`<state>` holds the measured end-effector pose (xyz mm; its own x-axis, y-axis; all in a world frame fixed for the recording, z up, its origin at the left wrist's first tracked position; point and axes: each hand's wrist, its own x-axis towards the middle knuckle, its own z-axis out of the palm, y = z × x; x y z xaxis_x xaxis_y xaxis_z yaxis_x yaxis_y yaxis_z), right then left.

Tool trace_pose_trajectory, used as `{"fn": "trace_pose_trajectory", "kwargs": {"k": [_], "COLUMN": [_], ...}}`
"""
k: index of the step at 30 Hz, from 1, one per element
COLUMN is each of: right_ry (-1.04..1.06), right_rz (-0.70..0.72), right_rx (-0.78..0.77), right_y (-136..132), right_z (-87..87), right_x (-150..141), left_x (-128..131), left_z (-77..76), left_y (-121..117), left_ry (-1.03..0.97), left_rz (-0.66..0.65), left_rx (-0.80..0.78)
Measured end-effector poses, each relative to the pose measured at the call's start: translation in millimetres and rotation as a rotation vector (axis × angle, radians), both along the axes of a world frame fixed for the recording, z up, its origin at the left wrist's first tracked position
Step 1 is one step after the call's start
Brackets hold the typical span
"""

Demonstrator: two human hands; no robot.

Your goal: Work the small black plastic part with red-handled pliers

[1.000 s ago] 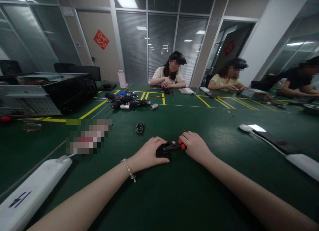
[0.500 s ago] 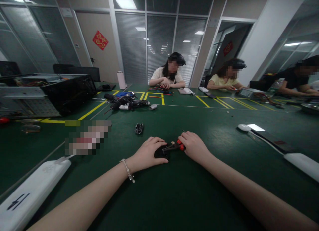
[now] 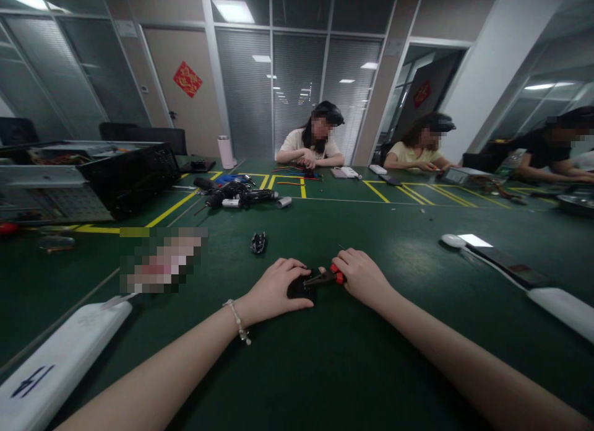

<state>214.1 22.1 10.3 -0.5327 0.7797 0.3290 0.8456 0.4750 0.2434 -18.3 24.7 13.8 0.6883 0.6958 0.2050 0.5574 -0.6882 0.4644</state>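
Black part [image 3: 297, 288] lies flat on the green table [image 3: 301, 369], near the middle, held between the thumb and fingers of the left hand [image 3: 276, 288]. The right hand [image 3: 362, 275] is curled around the red grips of a pair of pliers [image 3: 322, 277], whose dark, narrow tips point left and reach over the part; whether they grip it cannot be told. A bracelet [image 3: 240, 324] circles the left wrist.

At near left, a white case [image 3: 65, 347] bears a dark handwritten mark, slanted and not clearly readable. A small black clip [image 3: 258, 242] sits beyond the left hand; farther off are a tangle of black tools [image 3: 241, 192] and a silver cylinder [image 3: 284, 202]. An open computer case [image 3: 93, 183] stands at far left, near a pale pink bottle [image 3: 225, 153]. Yellow tape [image 3: 171, 209] marks the table.

Gold characters, too small to read surely, decorate a red diamond-shaped sign [image 3: 188, 79] on the door. Three people in dark headgear sit along the far side.
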Motion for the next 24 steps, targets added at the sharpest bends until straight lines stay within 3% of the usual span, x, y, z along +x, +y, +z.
{"fn": "trace_pose_trajectory", "kwargs": {"k": [24], "right_ry": [0.007], "right_rz": [-0.009], "right_rx": [0.002], "right_y": [1.7], "right_z": [-1.6], "right_x": [-0.5], "left_x": [0.7], "left_z": [0.0], "left_y": [0.1], "left_ry": [0.000], "left_rz": [0.019], "left_rx": [-0.002]}}
